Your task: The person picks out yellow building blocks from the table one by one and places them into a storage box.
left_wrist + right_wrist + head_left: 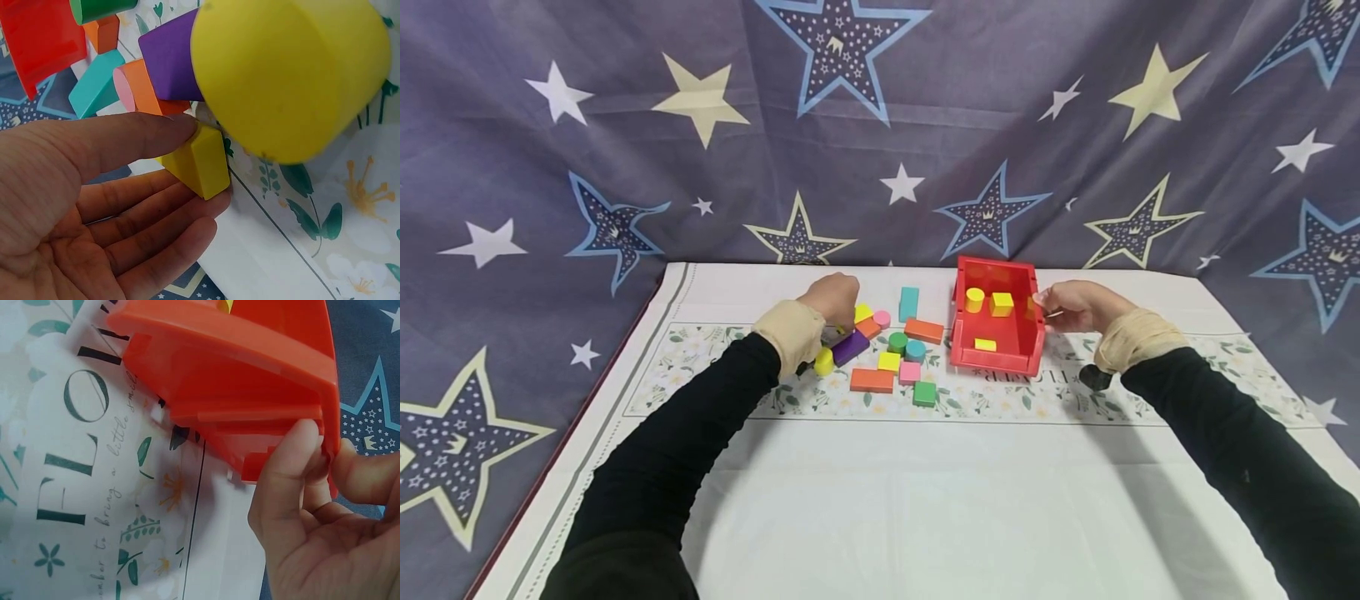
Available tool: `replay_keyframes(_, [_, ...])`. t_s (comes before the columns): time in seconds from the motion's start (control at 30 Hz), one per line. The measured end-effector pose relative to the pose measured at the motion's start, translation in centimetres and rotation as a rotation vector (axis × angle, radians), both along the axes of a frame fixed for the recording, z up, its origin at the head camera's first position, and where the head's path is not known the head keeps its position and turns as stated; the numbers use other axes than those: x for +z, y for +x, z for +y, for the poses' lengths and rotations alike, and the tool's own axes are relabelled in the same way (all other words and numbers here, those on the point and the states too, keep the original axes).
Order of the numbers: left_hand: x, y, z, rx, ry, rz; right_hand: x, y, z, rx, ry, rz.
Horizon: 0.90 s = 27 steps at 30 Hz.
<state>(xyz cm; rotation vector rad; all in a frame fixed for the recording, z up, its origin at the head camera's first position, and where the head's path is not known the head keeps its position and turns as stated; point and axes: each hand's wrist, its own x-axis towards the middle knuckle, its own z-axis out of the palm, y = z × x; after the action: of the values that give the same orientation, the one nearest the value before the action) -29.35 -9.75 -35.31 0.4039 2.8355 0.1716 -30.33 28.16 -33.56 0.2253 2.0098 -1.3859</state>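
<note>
My left hand (pixel 833 298) is at the left side of a group of coloured blocks. In the left wrist view its thumb and fingers pinch a yellow block (pixel 209 162). A purple block (pixel 850 347) and a yellow cylinder (pixel 823 362) lie close by. With my right hand (pixel 1075 305) I grip the right side wall of a red bin (pixel 996 360), thumb on one face and fingers on the other. Inside the bin are a yellow cylinder (pixel 974 300), a yellow cube (pixel 1002 304) and a flat-looking yellow piece (pixel 985 344).
Between hand and bin lie orange blocks (pixel 872 381), a teal block (pixel 909 303), a green block (pixel 925 394), a pink block (pixel 909 372) and several short cylinders. The white table cover (pixel 925 500) has a floral band. A star-patterned curtain (pixel 865 150) hangs behind.
</note>
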Motion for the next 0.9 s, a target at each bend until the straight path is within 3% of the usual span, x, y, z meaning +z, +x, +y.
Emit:
replay_keyframes(0.53, [0.9, 0.3, -0.3, 0.022, -0.012, -0.030, -0.3, 0.0, 0.1, 0.025, -0.026, 0.001])
replay_keyframes(0.9, [3.3, -0.1, -0.7, -0.010, 0.004, 0.044, -0.1, -0.1, 0.1, -0.007, -0.009, 0.002])
